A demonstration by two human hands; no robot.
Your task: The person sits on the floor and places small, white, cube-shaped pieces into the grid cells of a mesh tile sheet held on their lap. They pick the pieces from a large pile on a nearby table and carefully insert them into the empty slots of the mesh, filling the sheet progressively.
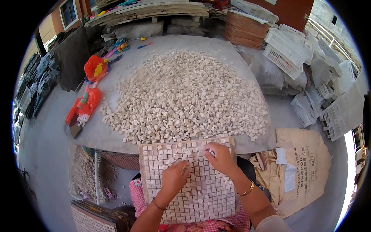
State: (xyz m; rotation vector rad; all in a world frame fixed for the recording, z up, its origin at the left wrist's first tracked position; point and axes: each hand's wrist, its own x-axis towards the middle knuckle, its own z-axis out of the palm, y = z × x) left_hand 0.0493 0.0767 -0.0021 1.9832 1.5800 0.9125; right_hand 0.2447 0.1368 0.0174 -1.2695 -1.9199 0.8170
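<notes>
On my lap lies a wooden-edged grid tray point(140, 170), its cells largely filled with small pale stone tiles point(210, 210). Several loose tiles point(164, 151) sit on top of the filled rows around my hands. Over the middle of the tray my left hand point(176, 177) is closed, its fingers curled down among loose tiles; what they hold is hidden. Close to the tray's upper right my right hand point(221, 157) pinches a small pale tile between thumb and index finger, just above the grid.
A large heap of pale stone tiles point(185, 96) covers the grey table point(247, 145) ahead. Red plastic bags point(91, 101) lie at its left edge. A white crate point(96, 179) of chips and stacked tile panels point(94, 218) stand lower left; a paper sack point(305, 166) lies right, below white baskets point(288, 50).
</notes>
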